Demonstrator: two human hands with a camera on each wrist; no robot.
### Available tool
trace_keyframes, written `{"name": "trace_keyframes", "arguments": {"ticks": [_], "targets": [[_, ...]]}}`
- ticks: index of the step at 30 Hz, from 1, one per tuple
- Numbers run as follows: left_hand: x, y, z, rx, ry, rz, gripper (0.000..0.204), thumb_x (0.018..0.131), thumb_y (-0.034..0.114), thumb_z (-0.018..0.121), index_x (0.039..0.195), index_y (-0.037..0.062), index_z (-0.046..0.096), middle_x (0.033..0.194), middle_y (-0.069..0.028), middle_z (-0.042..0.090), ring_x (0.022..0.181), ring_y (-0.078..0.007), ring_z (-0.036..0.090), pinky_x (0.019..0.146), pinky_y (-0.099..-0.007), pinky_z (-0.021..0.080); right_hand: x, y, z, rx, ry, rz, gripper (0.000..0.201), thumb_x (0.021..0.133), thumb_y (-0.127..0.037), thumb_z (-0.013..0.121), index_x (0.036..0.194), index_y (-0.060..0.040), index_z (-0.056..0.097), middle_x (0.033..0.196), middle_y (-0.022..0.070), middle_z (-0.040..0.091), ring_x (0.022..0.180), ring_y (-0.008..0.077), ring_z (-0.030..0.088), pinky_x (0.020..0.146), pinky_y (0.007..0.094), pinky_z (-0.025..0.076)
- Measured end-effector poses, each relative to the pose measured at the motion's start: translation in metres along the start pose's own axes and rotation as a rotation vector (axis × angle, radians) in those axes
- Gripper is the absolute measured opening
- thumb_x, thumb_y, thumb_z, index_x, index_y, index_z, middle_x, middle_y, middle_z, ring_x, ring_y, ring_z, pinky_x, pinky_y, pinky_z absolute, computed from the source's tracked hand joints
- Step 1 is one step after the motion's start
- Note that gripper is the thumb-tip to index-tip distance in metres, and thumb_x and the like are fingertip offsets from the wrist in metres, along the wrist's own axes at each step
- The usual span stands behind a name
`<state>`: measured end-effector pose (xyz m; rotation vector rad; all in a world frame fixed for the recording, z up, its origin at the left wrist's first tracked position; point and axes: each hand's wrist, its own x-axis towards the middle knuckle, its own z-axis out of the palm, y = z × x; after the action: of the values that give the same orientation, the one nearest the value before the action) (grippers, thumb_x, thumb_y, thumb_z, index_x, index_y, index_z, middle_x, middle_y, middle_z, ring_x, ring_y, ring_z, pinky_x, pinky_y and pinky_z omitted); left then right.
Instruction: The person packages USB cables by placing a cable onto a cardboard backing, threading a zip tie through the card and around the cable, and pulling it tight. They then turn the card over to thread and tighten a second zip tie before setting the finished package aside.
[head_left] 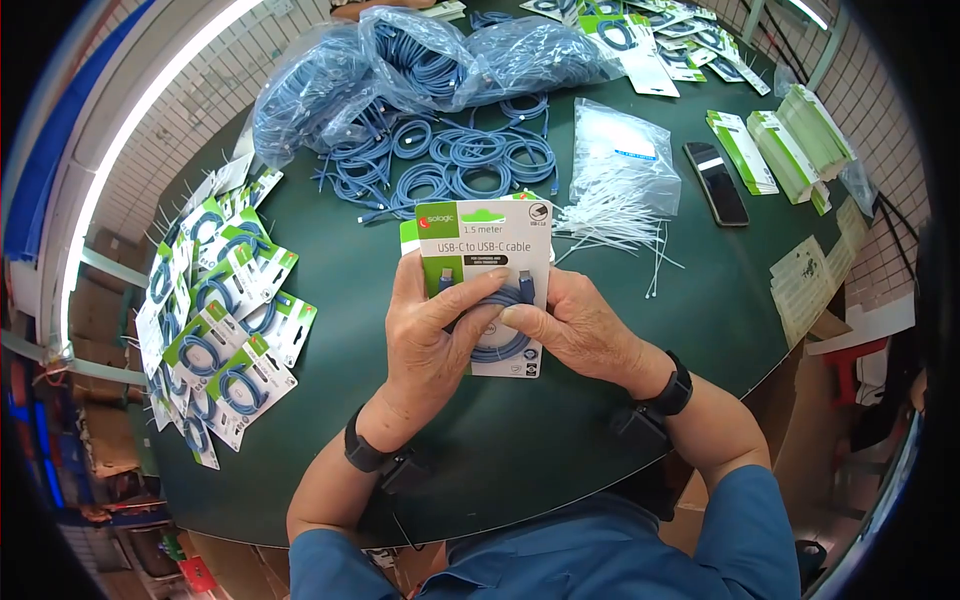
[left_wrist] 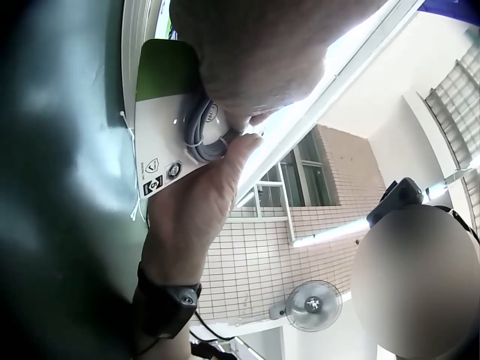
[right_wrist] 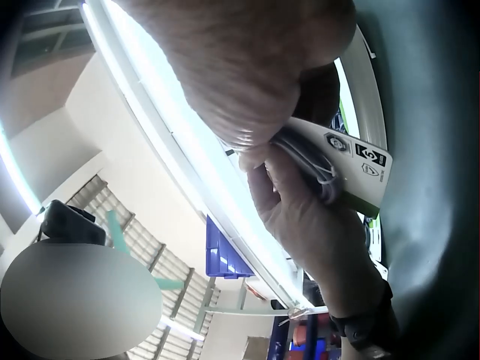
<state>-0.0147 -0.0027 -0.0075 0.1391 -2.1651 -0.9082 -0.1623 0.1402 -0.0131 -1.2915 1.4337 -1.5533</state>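
Both hands hold a white and green cable card upright above the table, with a coiled blue cable on its front. The left hand grips the card's left side, its thumb and a finger over the coil. On the right edge the right hand pinches, its thumb on the coil near a connector. In the left wrist view the card shows a tied coil. The right wrist view shows the card's lower corner beside the coil. Part of a second green card shows behind the first.
Carded cables lie piled at the left. Loose blue cables and a plastic bag of cables are at the back. White ties, a phone and stacked cards lie to the right; more carded cables are at the back right.
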Motion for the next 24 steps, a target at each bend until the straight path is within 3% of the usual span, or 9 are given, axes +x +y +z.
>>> {"name": "trace_keyframes", "arguments": {"ticks": [4, 7, 19, 24], "targets": [[-0.002, -0.004, 0.004, 0.047, 0.012, 0.013, 0.04, 0.08, -0.002, 0.086, 0.117, 0.0127, 0.082, 0.119, -0.0128, 0.06, 0.106, -0.0287, 0.065, 0.086, -0.0383, 0.056, 0.001, 0.002, -0.002, 0.023, 0.009, -0.011, 0.035, 0.106, -0.024, 0.066, 0.127, 0.0048, 0.066, 0.108, 0.0128, 0.076, 0.096, 0.0166, 0.071, 0.085, 0.0337, 0.06], [-0.004, -0.006, 0.008, 0.052, 0.027, 0.003, 0.038, 0.08, -0.002, 0.086, 0.115, 0.0125, 0.082, 0.118, -0.0123, 0.06, 0.105, -0.0287, 0.064, 0.086, -0.0381, 0.056, 0.0, 0.003, -0.006, 0.047, -0.069, 0.069, 0.043, 0.106, -0.028, 0.069, 0.136, 0.0017, 0.063, 0.119, 0.0095, 0.075, 0.105, 0.015, 0.07, 0.091, 0.0325, 0.059], [-0.01, -0.004, 0.009, 0.03, 0.008, -0.042, 0.03, 0.083, -0.002, 0.084, 0.109, 0.0122, 0.08, 0.12, -0.0118, 0.054, 0.108, -0.0283, 0.061, 0.09, -0.0381, 0.055, -0.001, 0.004, -0.003, -0.053, -0.067, -0.054, 0.042, 0.098, -0.021, 0.076, 0.131, 0.0029, 0.065, 0.114, 0.0125, 0.076, 0.101, 0.0168, 0.073, 0.087, 0.0319, 0.059], [-0.011, -0.002, 0.01, 0.057, -0.004, -0.073, 0.033, 0.085, -0.003, 0.082, 0.114, 0.0127, 0.077, 0.122, -0.013, 0.052, 0.112, -0.0297, 0.06, 0.094, -0.0398, 0.053, -0.002, -0.001, -0.002, -0.075, -0.047, 0.064, 0.038, 0.1, -0.021, 0.075, 0.128, 0.0032, 0.067, 0.109, 0.0116, 0.077, 0.097, 0.0163, 0.073, 0.085, 0.0319, 0.06]]}}
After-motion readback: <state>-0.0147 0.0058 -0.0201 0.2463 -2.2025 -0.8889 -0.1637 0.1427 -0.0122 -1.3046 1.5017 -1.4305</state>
